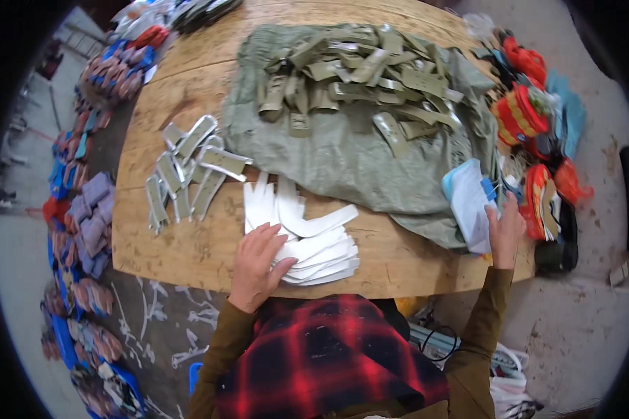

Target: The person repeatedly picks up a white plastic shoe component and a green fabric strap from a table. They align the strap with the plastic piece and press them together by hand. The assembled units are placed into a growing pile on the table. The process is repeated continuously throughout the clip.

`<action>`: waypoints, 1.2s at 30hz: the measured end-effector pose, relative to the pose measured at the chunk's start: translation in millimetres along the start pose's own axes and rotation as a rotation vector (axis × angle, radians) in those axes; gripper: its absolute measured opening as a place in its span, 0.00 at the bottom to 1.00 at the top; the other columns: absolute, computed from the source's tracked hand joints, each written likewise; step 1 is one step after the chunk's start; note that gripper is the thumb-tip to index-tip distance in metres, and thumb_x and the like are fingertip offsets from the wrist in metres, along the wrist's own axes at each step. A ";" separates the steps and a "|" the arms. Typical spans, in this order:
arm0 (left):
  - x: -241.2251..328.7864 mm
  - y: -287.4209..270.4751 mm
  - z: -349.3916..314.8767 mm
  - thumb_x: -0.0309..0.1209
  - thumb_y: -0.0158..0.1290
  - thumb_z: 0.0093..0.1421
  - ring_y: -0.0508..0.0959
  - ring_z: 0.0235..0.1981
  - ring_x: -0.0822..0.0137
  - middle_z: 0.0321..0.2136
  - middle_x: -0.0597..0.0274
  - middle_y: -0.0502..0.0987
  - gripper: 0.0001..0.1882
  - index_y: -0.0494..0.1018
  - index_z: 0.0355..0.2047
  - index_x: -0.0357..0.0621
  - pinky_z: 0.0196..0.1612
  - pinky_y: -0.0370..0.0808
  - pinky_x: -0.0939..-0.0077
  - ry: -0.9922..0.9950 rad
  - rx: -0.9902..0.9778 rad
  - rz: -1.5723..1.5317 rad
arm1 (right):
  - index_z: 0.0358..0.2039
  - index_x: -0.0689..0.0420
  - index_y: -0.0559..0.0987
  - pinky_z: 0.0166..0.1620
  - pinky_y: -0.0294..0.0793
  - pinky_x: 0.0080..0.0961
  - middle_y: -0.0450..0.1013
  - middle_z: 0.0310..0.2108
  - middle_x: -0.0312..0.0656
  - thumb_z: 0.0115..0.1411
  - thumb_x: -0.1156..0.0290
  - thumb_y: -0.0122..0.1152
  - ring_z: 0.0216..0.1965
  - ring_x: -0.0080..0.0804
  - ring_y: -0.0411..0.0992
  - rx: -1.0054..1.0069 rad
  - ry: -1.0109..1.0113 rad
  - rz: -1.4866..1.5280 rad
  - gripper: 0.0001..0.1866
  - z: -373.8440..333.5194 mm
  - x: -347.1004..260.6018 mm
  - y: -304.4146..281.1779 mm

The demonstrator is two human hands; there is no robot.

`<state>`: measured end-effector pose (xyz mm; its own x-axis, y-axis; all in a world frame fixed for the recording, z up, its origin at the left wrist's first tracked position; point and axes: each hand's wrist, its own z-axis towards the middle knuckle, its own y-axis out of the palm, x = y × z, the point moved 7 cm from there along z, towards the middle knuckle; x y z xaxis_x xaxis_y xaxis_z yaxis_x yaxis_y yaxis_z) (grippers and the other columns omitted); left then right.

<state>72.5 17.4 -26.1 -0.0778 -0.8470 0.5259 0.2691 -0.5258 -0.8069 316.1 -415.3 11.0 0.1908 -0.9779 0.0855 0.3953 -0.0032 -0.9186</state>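
Observation:
My left hand (258, 265) rests with fingers apart on the left side of a stack of white curved strips (321, 255) near the table's front edge. More white strips fan out just beyond its fingertips. Over at the right, my right hand (507, 234) has its fingers stretched out beside a pale blue and white, soft-looking packet or container (470, 202) with a small bright blue part; whether it touches this I cannot tell. To the left of the strips lies a loose pile of olive green pieces with white edging (196, 167).
A grey-green woven sack (293, 150) covers much of the wooden table (182, 91), with many plain olive pieces (356, 70) heaped on it. Red and yellow packages (521, 115) crowd the right edge. Bundled pieces (94, 209) line the left side, and white scraps (154, 307) litter the floor.

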 end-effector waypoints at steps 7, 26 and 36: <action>-8.9 13.5 -24.9 0.36 0.63 0.52 0.66 0.60 0.45 0.56 0.50 0.70 0.23 0.74 0.47 0.41 0.60 0.64 0.55 -0.101 0.023 -0.104 | 0.42 0.59 0.78 0.46 0.72 0.36 0.75 0.41 0.48 0.56 0.71 0.62 0.42 0.47 0.74 -0.264 -0.497 0.923 0.13 -19.0 -226.5 -35.8; 27.5 45.7 9.4 0.38 0.57 0.57 0.62 0.62 0.44 0.58 0.48 0.67 0.25 0.70 0.53 0.41 0.63 0.55 0.49 0.044 -0.051 0.074 | 0.42 0.58 0.73 0.44 0.71 0.37 0.69 0.41 0.46 0.53 0.67 0.64 0.42 0.46 0.71 -0.150 -0.630 0.966 0.18 -67.9 -293.0 11.8; 61.6 38.6 50.5 0.32 0.58 0.56 0.69 0.56 0.47 0.53 0.50 0.72 0.21 0.71 0.49 0.39 0.60 0.61 0.54 0.135 0.021 -0.060 | 0.45 0.64 0.72 0.47 0.70 0.43 0.72 0.45 0.55 0.56 0.65 0.59 0.47 0.52 0.71 0.166 0.111 0.332 0.19 15.4 -78.7 24.3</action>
<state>126.6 -51.1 -11.3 -0.2226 -0.8174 0.5313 0.2796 -0.5756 -0.7685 324.5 -335.2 -12.1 0.2378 -0.9368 -0.2565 0.4698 0.3421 -0.8138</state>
